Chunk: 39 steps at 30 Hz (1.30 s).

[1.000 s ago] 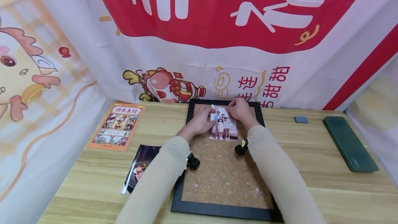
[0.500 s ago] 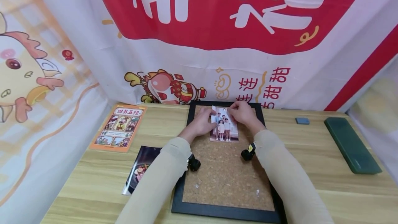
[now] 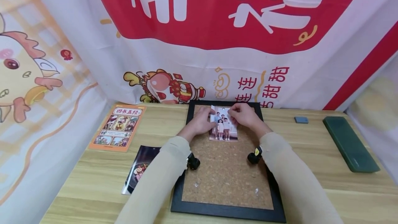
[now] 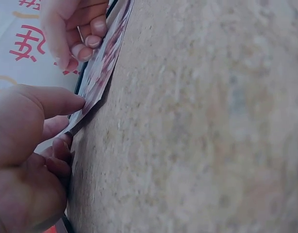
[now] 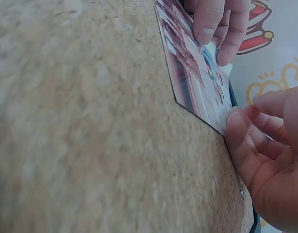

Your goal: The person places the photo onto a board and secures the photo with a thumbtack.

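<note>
Behind everything, a printed cloth (image 3: 248, 41); in front, a wooden tabletop (image 3: 314, 182). Lengthwise on the tabletop, a black-framed cork board (image 3: 227, 172). To the left, an orange booklet (image 3: 118, 127); to the right, a long green case (image 3: 351, 144). Also left, a dark print (image 3: 141, 163), partly hidden by a pale sleeve (image 3: 161, 175).

Over the board's far end, both hands: left hand (image 3: 201, 121) with fingers pinching the left edge of a photo (image 3: 221, 127); right hand (image 3: 244, 115) with curled fingers at the upper right edge, thumb touching, impossible to tell if gripping.

Between them, the photo, long axis roughly along the board's, pictured heads toward the far edge, feet nearer; left side raised off the cork.

Beside the board, a small blue block (image 3: 301, 120); near the photo's top, a tiny shiny dot (image 3: 223, 108).
</note>
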Each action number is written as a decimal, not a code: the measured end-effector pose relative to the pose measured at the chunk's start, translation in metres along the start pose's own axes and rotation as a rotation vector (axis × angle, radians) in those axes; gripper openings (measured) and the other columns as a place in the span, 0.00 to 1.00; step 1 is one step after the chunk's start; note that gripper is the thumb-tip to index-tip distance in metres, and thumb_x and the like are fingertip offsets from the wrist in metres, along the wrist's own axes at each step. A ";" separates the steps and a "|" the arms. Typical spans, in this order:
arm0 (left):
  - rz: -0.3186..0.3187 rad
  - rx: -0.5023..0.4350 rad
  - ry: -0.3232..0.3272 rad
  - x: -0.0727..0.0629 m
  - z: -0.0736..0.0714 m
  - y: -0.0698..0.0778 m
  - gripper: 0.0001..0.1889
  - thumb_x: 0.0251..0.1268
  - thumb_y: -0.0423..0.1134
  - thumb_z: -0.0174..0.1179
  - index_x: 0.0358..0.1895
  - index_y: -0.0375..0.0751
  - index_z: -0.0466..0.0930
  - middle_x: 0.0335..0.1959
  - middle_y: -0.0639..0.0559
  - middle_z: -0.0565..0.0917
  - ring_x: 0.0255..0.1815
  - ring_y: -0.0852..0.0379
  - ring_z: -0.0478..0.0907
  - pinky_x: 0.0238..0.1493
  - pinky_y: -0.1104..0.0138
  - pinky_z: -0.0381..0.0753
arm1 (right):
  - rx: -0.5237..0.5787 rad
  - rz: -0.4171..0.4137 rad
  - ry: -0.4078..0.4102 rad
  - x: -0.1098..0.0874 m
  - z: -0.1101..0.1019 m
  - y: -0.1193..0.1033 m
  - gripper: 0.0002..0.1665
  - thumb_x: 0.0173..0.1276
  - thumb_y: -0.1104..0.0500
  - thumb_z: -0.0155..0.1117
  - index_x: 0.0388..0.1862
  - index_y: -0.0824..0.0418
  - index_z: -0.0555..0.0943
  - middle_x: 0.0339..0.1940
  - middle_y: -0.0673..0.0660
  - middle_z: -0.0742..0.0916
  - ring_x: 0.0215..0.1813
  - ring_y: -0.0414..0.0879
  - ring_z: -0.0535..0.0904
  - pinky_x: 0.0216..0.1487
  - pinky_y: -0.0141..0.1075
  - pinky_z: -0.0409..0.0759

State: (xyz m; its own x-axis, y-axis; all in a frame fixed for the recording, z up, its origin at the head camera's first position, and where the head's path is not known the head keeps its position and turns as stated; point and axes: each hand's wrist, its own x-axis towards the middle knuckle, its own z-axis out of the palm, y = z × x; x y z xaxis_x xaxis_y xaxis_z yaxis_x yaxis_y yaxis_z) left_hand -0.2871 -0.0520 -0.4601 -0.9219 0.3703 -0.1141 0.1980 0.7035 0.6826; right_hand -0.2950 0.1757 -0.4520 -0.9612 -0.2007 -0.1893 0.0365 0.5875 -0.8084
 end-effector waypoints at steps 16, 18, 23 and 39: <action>-0.006 -0.028 0.019 0.010 0.002 -0.016 0.33 0.72 0.46 0.69 0.75 0.41 0.70 0.64 0.42 0.71 0.62 0.47 0.74 0.68 0.52 0.78 | -0.040 -0.081 -0.066 -0.020 -0.004 -0.001 0.14 0.85 0.56 0.58 0.48 0.66 0.85 0.33 0.60 0.88 0.32 0.48 0.84 0.34 0.40 0.86; 0.023 -0.062 0.024 0.001 -0.006 -0.010 0.31 0.72 0.42 0.68 0.74 0.37 0.71 0.60 0.42 0.74 0.58 0.48 0.75 0.65 0.53 0.79 | -0.037 -0.093 -0.066 -0.023 -0.005 -0.001 0.14 0.85 0.56 0.58 0.48 0.66 0.85 0.33 0.61 0.88 0.31 0.49 0.85 0.34 0.42 0.87; 0.044 -0.124 0.041 -0.016 -0.022 0.002 0.25 0.76 0.35 0.63 0.71 0.31 0.73 0.52 0.44 0.79 0.52 0.50 0.77 0.59 0.57 0.79 | -0.010 -0.111 -0.064 -0.032 -0.008 -0.001 0.14 0.85 0.57 0.59 0.49 0.67 0.84 0.35 0.62 0.88 0.31 0.49 0.85 0.34 0.43 0.88; 0.116 -0.090 0.021 -0.049 -0.047 0.003 0.17 0.80 0.37 0.62 0.65 0.34 0.81 0.52 0.43 0.84 0.53 0.48 0.81 0.57 0.54 0.84 | -0.026 -0.133 -0.068 -0.065 -0.022 -0.003 0.13 0.86 0.57 0.59 0.50 0.66 0.84 0.32 0.59 0.87 0.32 0.49 0.82 0.34 0.40 0.84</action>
State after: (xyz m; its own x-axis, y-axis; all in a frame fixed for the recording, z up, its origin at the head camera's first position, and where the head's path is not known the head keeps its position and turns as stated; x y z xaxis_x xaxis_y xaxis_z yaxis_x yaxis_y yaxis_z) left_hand -0.2568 -0.0965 -0.4190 -0.9013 0.4329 -0.0162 0.2741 0.5987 0.7526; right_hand -0.2383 0.2040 -0.4253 -0.9365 -0.3296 -0.1195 -0.0975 0.5722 -0.8143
